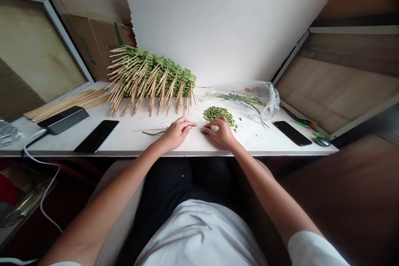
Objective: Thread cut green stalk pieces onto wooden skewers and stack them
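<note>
Green stem (152,134) runs into the left hand (176,135), thumb and forefinger pinching it; the right hand (222,132) arches at one pile of cut pieces (216,112), its hold unclear. Beyond, on the tabletop (193,146): one plastic bag (273,99), two phones (97,136).

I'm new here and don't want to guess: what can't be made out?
In the head view:
Green stem: part hidden by the left hand.
Cut green pieces: some hidden behind the right hand.
Plastic bag: blue markings too small to read.
Crumpled clear plastic: cut off by the left edge.
</note>
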